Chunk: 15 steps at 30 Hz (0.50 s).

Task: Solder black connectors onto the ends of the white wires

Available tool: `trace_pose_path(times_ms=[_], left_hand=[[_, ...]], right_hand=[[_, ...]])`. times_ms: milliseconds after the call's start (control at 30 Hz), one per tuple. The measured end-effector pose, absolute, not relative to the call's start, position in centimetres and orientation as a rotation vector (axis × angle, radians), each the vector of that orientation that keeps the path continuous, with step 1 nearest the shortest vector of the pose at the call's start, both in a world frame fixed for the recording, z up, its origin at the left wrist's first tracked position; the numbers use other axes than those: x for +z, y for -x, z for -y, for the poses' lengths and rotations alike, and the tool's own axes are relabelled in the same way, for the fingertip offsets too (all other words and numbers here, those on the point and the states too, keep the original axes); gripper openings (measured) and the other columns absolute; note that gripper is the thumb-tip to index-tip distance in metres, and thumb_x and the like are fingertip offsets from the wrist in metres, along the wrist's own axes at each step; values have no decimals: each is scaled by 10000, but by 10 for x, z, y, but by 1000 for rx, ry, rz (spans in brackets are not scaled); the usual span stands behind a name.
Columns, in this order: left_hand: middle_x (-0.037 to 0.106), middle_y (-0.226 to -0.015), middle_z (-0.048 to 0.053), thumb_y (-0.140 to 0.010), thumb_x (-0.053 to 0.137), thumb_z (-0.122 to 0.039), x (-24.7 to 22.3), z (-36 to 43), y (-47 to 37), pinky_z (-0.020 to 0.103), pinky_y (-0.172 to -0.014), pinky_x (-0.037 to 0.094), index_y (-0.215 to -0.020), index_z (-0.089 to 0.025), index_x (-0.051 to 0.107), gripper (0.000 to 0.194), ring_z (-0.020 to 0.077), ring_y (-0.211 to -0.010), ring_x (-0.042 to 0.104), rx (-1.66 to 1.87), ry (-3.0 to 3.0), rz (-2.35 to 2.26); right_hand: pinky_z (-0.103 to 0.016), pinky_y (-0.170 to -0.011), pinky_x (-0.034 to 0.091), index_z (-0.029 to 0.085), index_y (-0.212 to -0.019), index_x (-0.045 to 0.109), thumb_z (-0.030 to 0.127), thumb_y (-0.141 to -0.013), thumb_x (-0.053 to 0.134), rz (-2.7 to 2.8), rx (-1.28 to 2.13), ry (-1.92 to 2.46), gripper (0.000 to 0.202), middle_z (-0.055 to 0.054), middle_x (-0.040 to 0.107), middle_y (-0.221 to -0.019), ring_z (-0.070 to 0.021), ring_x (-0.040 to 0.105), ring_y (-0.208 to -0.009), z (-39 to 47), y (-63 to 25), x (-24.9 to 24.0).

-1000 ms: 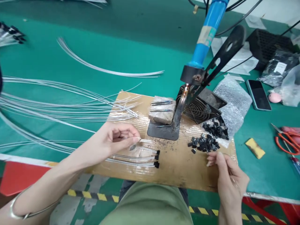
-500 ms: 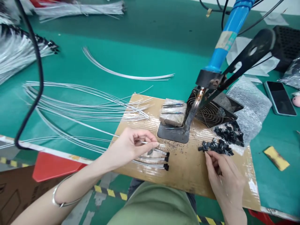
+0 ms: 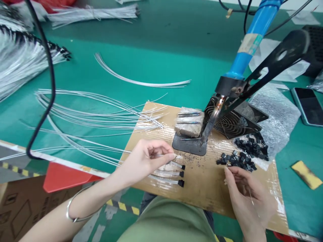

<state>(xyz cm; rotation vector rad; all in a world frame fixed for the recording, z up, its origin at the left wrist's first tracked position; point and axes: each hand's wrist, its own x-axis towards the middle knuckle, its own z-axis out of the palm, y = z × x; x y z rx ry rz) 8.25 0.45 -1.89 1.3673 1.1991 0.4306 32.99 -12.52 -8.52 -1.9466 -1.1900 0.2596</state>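
Note:
My left hand (image 3: pixel 155 158) is closed, thumb against fingertips, on thin white wires (image 3: pixel 178 156) whose ends stick out past the thumb. Just under it lie several white wires tipped with small black connectors (image 3: pixel 181 183). At the near edge of a pile of loose black connectors (image 3: pixel 237 159), my right hand (image 3: pixel 248 195) has its thumb and index finger pinched together. What sits between those fingertips is too small to make out. A fine pale strand (image 3: pixel 252 201) crosses the right hand's fingers.
A blue-handled soldering iron (image 3: pixel 248 43) is clamped in a black stand, tip down, above the cardboard (image 3: pixel 199 188). Beside it are a fan (image 3: pixel 232 117) and a block holding metal tips (image 3: pixel 189 129). Bundles of white wire (image 3: pixel 101 114) spread left. A phone (image 3: pixel 309 106) and yellow sponge (image 3: pixel 306 174) lie right.
The whole view has shifted slightly. My right hand has drawn back a little from the connector pile, fingers still pinched. My left hand keeps its pinch on the wires.

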Motion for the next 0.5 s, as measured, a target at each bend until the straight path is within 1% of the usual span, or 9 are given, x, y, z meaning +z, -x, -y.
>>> trace_pose_path(times_ms=[100,200,333,400,500], left_hand=[[464,-553,-44,-814,721,-377,-20,-4,-83,208,-466,228,-774,-133,718,247,83,-508,325,430,-1355,-1208],[439,-549,-53,-818,718,-374,-21,-5,-82,211,-463,205,-763,-134,717,247,78,-504,295,445,-1358,-1198],[372,-517,-82,-823,709,-347,-20,-5,-83,210,-454,194,-747,-143,701,218,75,-487,271,462,-1367,-1173],[397,-526,-77,-818,708,-340,-19,-6,-85,207,-455,207,-740,-143,685,213,74,-489,292,461,-1362,-1175],[452,-553,-63,-826,701,-343,-19,-6,-86,204,-463,239,-779,-134,687,214,74,-493,334,435,-1322,-1176]], right_hand=[[-256,-575,599,177,-977,777,506,-909,725,1133,291,1960,339,-67,765,-762,-172,714,-606,124,-329,-83],[-252,-567,606,186,-1026,789,502,-910,721,1153,374,1944,343,-75,775,-780,-178,729,-605,122,-332,-80],[-224,-537,589,199,-962,808,428,-931,707,1240,460,1832,252,-59,760,-747,-161,709,-573,121,-332,-77],[-202,-553,583,209,-943,805,378,-927,719,1222,441,1804,190,-47,759,-772,-141,695,-579,121,-329,-79],[-178,-584,582,217,-993,798,354,-918,735,1157,434,1831,168,-39,769,-807,-126,702,-603,121,-324,-83]])
